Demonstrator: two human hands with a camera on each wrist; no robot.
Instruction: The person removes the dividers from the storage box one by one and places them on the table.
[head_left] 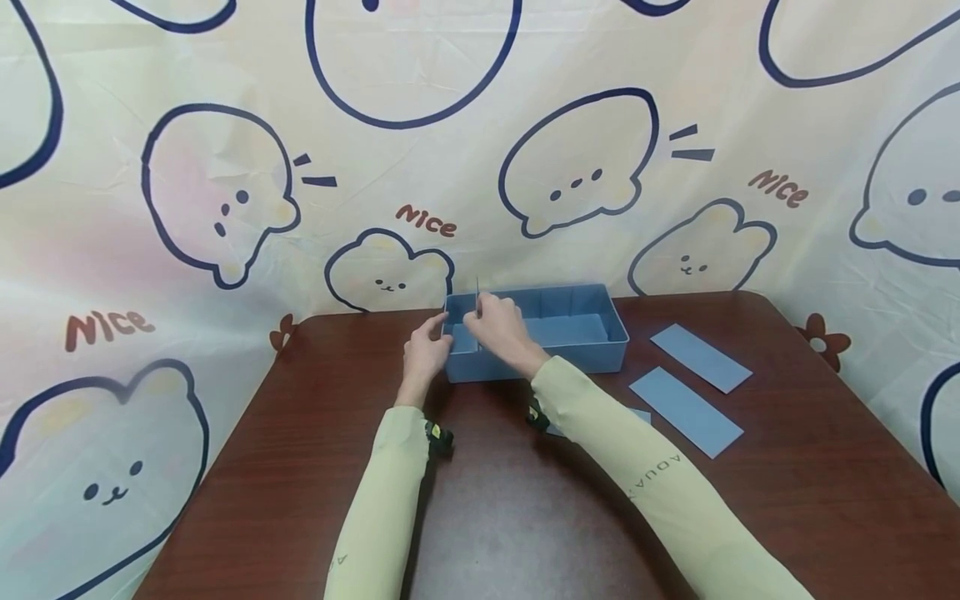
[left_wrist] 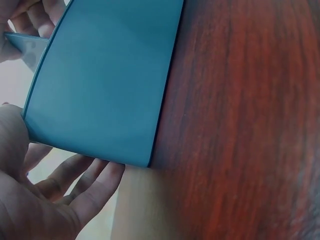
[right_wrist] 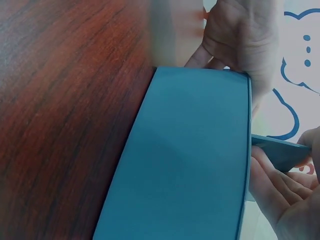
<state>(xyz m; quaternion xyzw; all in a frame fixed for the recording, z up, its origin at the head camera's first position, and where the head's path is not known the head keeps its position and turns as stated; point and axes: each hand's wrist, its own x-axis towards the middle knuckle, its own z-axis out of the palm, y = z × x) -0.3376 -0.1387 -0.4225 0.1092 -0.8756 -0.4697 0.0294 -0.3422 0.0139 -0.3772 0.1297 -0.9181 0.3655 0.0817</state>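
A long blue open-topped box [head_left: 573,360] stands near the table's far edge. My right hand [head_left: 504,325] reaches over its front wall and pinches a thin blue divider panel [right_wrist: 280,152], which stands upright across the box towards the left end and rises above the rim. My left hand [head_left: 426,354] holds the box's left end. In the left wrist view its thumb is at the rim corner and its fingers [left_wrist: 100,192] lie against the outer end wall. The divider's lower edge is hidden by the front wall.
Two flat blue panels [head_left: 701,357] [head_left: 686,412] lie on the brown table [head_left: 300,467] right of the box. Another blue piece [head_left: 642,415] is partly covered by my right forearm. Behind the table hangs a printed cloth [head_left: 465,175].
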